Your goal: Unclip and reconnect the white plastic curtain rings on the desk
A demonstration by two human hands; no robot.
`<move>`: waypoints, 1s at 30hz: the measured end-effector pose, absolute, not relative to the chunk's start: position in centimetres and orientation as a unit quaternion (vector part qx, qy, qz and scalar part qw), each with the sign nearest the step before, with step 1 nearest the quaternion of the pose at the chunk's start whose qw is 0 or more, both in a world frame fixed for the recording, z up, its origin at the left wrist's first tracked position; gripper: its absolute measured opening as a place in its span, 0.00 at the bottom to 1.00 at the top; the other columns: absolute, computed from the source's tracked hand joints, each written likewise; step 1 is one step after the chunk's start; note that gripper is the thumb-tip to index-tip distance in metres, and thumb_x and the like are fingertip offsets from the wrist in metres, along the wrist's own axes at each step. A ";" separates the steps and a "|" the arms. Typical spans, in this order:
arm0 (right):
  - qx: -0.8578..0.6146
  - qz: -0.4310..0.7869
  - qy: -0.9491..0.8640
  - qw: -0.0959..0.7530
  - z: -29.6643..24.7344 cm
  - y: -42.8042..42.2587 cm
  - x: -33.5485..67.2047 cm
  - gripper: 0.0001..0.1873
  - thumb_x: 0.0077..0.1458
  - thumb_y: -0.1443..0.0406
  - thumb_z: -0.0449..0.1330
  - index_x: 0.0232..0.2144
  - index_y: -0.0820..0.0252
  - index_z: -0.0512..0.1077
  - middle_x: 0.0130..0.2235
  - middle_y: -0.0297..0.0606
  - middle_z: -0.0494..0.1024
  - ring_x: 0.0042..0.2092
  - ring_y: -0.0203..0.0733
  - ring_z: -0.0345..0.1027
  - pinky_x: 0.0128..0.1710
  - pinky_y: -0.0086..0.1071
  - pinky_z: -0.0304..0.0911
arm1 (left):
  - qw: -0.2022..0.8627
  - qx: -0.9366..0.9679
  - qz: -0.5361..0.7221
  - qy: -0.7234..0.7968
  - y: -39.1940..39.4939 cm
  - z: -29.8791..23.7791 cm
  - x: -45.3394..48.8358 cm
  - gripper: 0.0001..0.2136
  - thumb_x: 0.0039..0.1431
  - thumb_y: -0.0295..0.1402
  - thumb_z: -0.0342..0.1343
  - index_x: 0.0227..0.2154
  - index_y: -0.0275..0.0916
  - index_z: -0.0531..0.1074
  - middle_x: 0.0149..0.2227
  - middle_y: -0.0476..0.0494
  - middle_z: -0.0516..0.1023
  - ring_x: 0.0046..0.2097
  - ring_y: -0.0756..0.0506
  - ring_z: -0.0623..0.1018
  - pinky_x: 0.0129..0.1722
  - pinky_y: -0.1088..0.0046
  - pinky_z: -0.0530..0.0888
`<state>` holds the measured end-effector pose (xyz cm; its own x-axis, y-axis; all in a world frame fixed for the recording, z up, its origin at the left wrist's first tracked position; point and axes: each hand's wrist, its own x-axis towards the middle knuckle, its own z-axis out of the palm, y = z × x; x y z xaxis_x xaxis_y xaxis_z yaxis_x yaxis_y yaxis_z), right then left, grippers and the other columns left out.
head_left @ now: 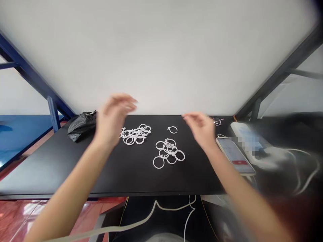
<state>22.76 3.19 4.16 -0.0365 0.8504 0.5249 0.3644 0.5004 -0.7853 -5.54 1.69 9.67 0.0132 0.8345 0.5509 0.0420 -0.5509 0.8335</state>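
My left hand (113,116) is raised over the left half of the black table, its fingers bent and smeared by motion. Beneath and beside it lies a pile of white rings (137,134), each with a small knob or clasp; part of this pile is hidden by the hand. On the right, my right hand (202,129) hovers with its fingers bent inward, also blurred. Nothing can be made out in either hand. A single white ring (173,130) lies apart, left of my right hand. Nearer to me is a second group of overlapping white rings (168,153).
A crumpled black plastic bag (82,126) sits at the back left of the black table (121,178). At right lie a phone (236,156), a white box (248,141), cables (302,181) and thin-framed glasses (217,121). A pale wall stands behind; a cord hangs below the front edge.
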 end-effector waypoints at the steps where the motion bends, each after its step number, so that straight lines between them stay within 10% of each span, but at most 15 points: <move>1: -0.468 0.219 -0.700 0.493 3.6 3.8 22.2 0.10 0.59 0.61 0.61 0.41 0.59 0.75 0.41 0.42 0.77 0.40 0.43 0.72 0.40 0.38 0.70 | 0.331 0.659 0.576 0.352 2.0 8.6 -4.9 0.10 0.62 0.35 0.57 0.43 0.36 0.72 0.42 0.44 0.77 0.42 0.47 0.77 0.45 0.65 0.75; 9: -0.578 0.100 -0.785 0.202 -1.7 6.8 20.3 0.02 0.56 0.67 0.61 0.34 0.59 0.73 0.38 0.39 0.73 0.35 0.40 0.69 0.33 0.32 0.63 | 0.312 0.767 0.407 0.385 3.4 0.6 0.1 0.06 0.61 0.30 0.53 0.39 0.39 0.72 0.41 0.43 0.78 0.42 0.46 0.77 0.48 0.64 0.73; 20: -0.400 0.386 -0.700 0.448 -1.6 4.3 18.8 0.10 0.59 0.58 0.59 0.33 0.59 0.71 0.33 0.36 0.74 0.36 0.39 0.73 0.38 0.33 0.70 | 0.490 0.635 0.460 0.381 3.0 -2.0 0.0 0.24 0.63 0.38 0.55 0.60 0.43 0.58 0.60 0.34 0.66 0.53 0.42 0.75 0.49 0.62 0.76; 30: -0.349 0.518 -0.638 0.450 -1.2 2.6 17.8 0.10 0.57 0.57 0.62 0.32 0.58 0.72 0.34 0.36 0.75 0.39 0.41 0.74 0.43 0.36 0.73 | 0.510 0.632 0.411 0.414 2.8 -1.6 0.0 0.22 0.58 0.42 0.60 0.54 0.42 0.67 0.49 0.38 0.73 0.44 0.44 0.77 0.29 0.76 0.78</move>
<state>17.78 2.55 -1.19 -0.3511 0.9115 0.2142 -0.0210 0.2210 -0.9750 -0.01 2.79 -1.63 0.3204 0.9423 0.0972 0.1043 -0.1371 0.9850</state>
